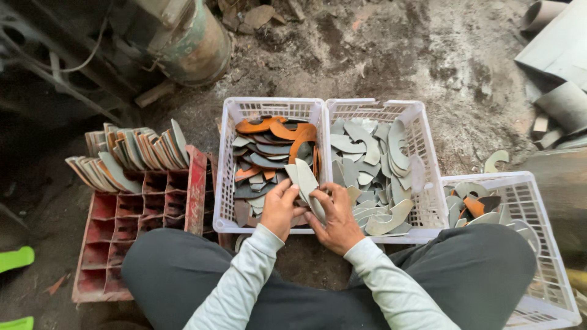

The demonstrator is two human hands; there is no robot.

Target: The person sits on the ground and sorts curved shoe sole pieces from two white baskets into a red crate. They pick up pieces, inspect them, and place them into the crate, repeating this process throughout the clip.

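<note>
My left hand and my right hand together grip a small stack of pale grey curved cut pieces, held upright over the near rim of a white plastic basket. That basket holds several orange, brown and dark grey curved pieces. Beside it on the right, a second white basket is filled with pale grey curved pieces. My forearms wear light long sleeves, and my knees in dark trousers frame the bottom.
A red compartmented crate on the left carries rows of stacked pieces on its far end. A third white basket lies at the right with a few pieces. Dirt floor, a rusty cylinder and grey pipes lie beyond.
</note>
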